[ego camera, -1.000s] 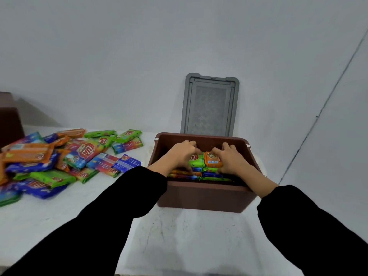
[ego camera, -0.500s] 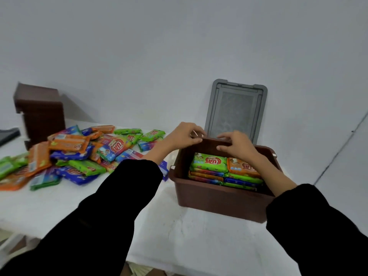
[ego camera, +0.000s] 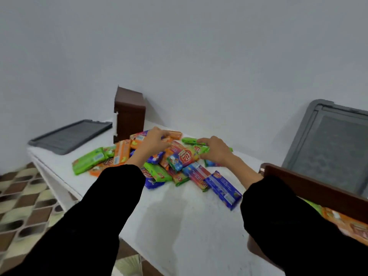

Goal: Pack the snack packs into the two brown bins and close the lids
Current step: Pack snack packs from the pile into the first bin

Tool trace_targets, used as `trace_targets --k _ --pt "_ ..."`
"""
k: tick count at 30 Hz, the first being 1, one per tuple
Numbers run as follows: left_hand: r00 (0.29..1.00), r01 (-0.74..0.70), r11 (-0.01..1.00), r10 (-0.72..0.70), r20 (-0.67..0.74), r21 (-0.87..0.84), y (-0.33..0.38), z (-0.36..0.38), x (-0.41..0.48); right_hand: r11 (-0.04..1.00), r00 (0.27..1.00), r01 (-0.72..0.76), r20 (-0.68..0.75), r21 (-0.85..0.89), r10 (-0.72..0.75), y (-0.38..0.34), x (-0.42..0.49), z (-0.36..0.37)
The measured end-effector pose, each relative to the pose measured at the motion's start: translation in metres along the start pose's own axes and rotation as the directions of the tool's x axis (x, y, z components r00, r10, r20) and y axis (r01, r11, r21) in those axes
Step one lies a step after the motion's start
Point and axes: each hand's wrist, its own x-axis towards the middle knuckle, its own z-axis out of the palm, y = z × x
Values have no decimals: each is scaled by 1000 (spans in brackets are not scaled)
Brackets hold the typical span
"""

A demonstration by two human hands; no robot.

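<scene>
A heap of green, orange, blue and red snack packs lies on the white table. My left hand is on top of the heap, fingers curled around an orange snack pack. My right hand pinches a green snack pack at the heap's far right. The open brown bin, at the right edge, holds stacked packs; my right sleeve hides part of it. Behind it a grey lid leans on the wall. A second brown bin stands on its side behind the heap.
A second grey lid lies flat at the table's far left end. The table's left edge drops to a patterned tile floor. A loose blue pack lies near my right forearm. The plain wall runs close behind everything.
Both hands left the open bin's far rim and moved left onto the heap of packs. My view swung left, so the bin is now at the right edge.
</scene>
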Motion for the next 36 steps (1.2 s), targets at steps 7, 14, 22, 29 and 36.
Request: trace_targets --k 7,14,22,29,36 --pt "977 -20 971 -32 213 239 -95 14 16 929 942 278 259 -244 -214 3 60 55" --pt "958 -181 944 106 266 277 -114 8 35 774 877 480 231 -413 -421 18 72 75" --pt "994 -91 914 59 93 396 -107 22 26 905 970 233 12 -355 -244 18 69 86" --pt "962 -90 963 18 271 254 -106 7 25 968 973 217 110 -121 -205 25 74 82" --pt "993 -21 986 1 120 164 -86 5 17 995 990 103 -98 10 -101 5 66 61"
